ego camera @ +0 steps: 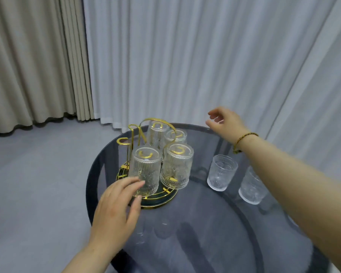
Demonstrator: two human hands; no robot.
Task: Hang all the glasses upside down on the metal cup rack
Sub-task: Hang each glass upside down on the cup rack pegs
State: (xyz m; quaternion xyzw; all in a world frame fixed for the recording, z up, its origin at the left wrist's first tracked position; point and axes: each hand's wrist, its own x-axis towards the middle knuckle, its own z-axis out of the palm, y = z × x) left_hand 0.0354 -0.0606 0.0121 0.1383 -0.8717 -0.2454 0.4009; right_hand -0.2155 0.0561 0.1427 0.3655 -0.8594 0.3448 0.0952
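A gold metal cup rack (138, 133) with a round dark base stands on the left of the glass table (205, 223). Several ribbed clear glasses hang upside down on its prongs, among them a front-left glass (146, 166) and a front-right glass (177, 166). One gold prong (122, 141) at the left is bare. Two more glasses stand upright on the table to the right, one nearer the rack (221, 172) and one further right (251, 186). My left hand (116, 209) has its fingertips on the lower part of the front-left glass. My right hand (224, 121) hovers open above the table's far edge, holding nothing.
The round dark glass table has its edge close behind the rack. Beige and white curtains hang behind it, reaching down to a grey floor at the left. My right forearm crosses above the two upright glasses.
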